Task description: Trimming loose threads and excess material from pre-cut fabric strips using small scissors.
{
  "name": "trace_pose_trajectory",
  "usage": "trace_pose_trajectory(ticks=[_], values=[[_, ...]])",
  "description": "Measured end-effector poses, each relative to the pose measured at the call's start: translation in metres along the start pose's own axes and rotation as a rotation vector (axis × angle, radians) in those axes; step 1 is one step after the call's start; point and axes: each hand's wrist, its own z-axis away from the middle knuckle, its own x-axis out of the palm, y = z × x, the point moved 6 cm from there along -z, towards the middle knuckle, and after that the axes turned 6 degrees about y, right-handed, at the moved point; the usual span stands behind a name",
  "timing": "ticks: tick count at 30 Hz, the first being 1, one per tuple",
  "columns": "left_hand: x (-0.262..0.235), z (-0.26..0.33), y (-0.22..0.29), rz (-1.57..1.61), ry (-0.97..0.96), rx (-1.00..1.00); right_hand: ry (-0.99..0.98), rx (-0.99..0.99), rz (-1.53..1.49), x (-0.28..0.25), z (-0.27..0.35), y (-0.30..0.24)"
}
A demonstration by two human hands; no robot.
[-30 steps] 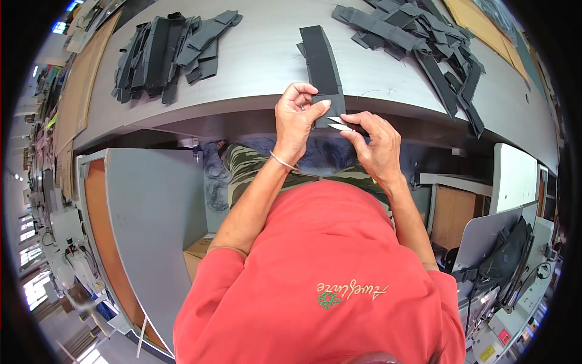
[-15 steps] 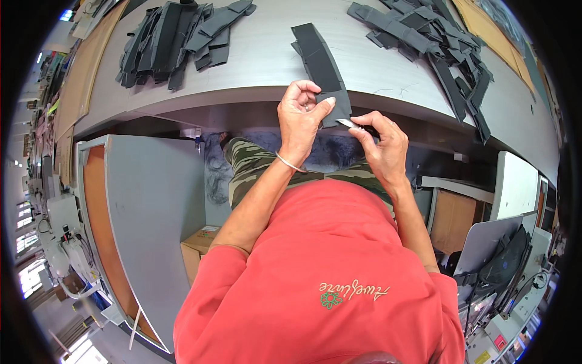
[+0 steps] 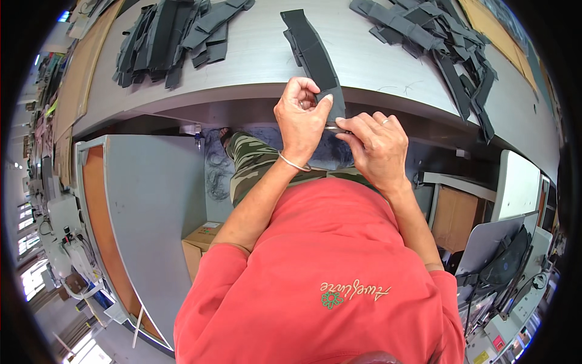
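Note:
A long dark grey fabric strip (image 3: 315, 57) lies over the table's near edge, its far part resting on the tabletop. My left hand (image 3: 301, 121) pinches the near end of it between thumb and fingers. At the strip's lower edge, my right hand (image 3: 379, 144) is closed on a small silver-bladed cutting tool (image 3: 331, 128). Its blade sits right at the fabric's bottom corner, and most of the tool is hidden in my fingers, so its exact kind does not show.
Stacked dark grey strips (image 3: 167, 45) lie at the table's far left. A looser heap of similar strips (image 3: 418, 36) is at the right, some hanging over the edge. A grey cabinet panel (image 3: 151, 200) stands left of me, beside a cardboard box (image 3: 197, 242).
My right hand has moved left and turned, bringing the blade across the strip's lower edge. The strip and my left hand have shifted slightly left, the strip's far end farther from me.

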Motion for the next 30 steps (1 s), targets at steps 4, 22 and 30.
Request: trace_pose_trajectory(ticks=[4, 22, 30], values=[[0.002, 0.001, 0.002, -0.012, -0.006, -0.007, -0.008, 0.009, 0.022, 0.001, 0.000, 0.001], [0.015, 0.004, -0.010, 0.281, -0.230, -0.399, -0.025, 0.398, -0.475, 0.005, -0.002, 0.045], [0.008, -0.001, 0.095, -0.475, -0.365, 0.696, 0.106, 0.616, -0.771, -0.030, -0.027, 0.047]])
